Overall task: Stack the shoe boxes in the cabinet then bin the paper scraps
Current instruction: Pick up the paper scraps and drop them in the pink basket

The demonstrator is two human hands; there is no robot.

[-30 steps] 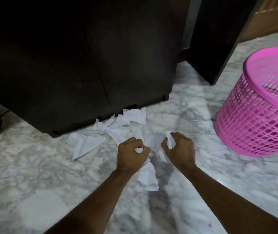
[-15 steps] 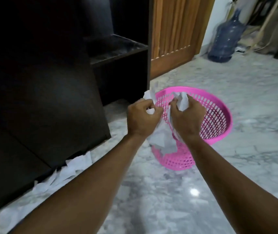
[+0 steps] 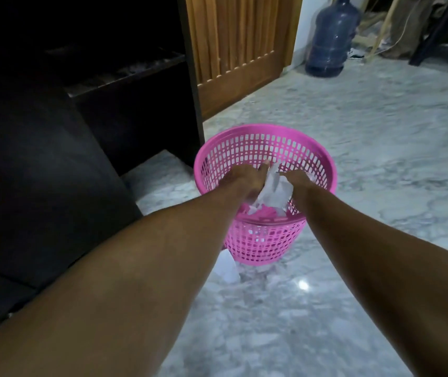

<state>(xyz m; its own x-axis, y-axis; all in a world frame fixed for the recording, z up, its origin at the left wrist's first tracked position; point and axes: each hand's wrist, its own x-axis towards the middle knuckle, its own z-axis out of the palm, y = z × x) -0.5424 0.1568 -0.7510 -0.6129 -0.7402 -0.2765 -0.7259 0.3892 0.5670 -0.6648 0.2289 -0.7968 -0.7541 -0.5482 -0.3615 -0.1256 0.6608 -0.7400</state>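
A pink mesh waste basket stands on the marble floor. Both my hands reach inside its mouth. My left hand and my right hand hold a bunch of white paper scraps between them, low inside the basket. My fingers are mostly hidden behind the paper and the hands themselves. One white scrap lies on the floor at the basket's near left foot. The dark cabinet fills the left side, its doors shut; no shoe boxes show.
An open dark shelf unit stands behind the basket at left. Beyond it are a wooden door, a large blue water bottle and dark furniture legs at the far right. Marble floor stretches to the right.
I lifted the scraps from the floor by the cabinet, turned right toward the basket, and my hands have gone down into it with the paper. One scrap now lies beside the basket.
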